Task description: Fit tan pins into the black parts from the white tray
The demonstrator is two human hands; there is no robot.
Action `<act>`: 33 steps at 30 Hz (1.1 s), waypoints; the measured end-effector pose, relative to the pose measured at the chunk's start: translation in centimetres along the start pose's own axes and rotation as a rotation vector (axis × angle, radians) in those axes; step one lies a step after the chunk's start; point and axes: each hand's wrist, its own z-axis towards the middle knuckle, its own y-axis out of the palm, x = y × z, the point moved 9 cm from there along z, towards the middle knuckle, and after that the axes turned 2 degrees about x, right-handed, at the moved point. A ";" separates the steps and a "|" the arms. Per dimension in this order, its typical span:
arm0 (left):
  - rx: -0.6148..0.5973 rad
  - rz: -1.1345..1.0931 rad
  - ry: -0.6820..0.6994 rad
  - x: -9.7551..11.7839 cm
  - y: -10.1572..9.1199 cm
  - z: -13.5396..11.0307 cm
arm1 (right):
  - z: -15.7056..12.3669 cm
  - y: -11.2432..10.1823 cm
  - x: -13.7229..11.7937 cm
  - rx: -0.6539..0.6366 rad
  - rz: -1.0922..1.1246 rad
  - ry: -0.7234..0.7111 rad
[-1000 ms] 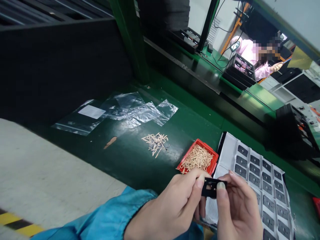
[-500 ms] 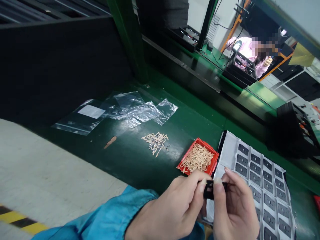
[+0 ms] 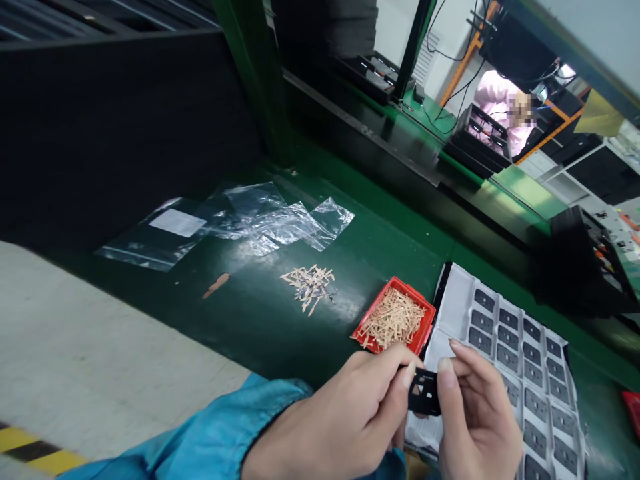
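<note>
Between my two hands is a small flat black plate with cut-out openings (image 3: 425,393), its face turned up towards me. My left hand (image 3: 340,413) pinches its left edge between thumb and fingers. At the plate's right edge, my right hand (image 3: 475,413) has its thumb pressed along the side, with the fingers curled behind. Just beyond my hands sits a red bin (image 3: 419,291) full of thin tan strips (image 3: 395,317). Under and beside my right hand lies a white pocketed tray (image 3: 455,293) holding rows of similar black plates (image 3: 507,357).
Loose tan strips (image 3: 310,285) lie on the green table (image 3: 260,320), with clear plastic bags (image 3: 280,220) behind them. A green post (image 3: 263,87) rises at the back. A person in pink (image 3: 497,97) works beyond the rail, near stacked black trays (image 3: 483,143).
The black plate has tilted so more of its face and openings shows. My right thumb has slid from its front to its right edge. The person beyond has leaned and lowered a hand.
</note>
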 end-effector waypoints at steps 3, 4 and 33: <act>0.003 -0.049 -0.022 -0.2 0.0 -0.1 | -0.1 -0.8 0.4 0.021 -0.046 -0.008; 0.000 -0.077 -0.031 -0.3 0.1 -0.1 | 0.0 -1.0 0.6 0.020 -0.054 -0.017; 0.150 0.258 0.200 1.0 -1.1 -0.7 | -2.0 0.8 -4.3 -0.151 -0.398 -0.942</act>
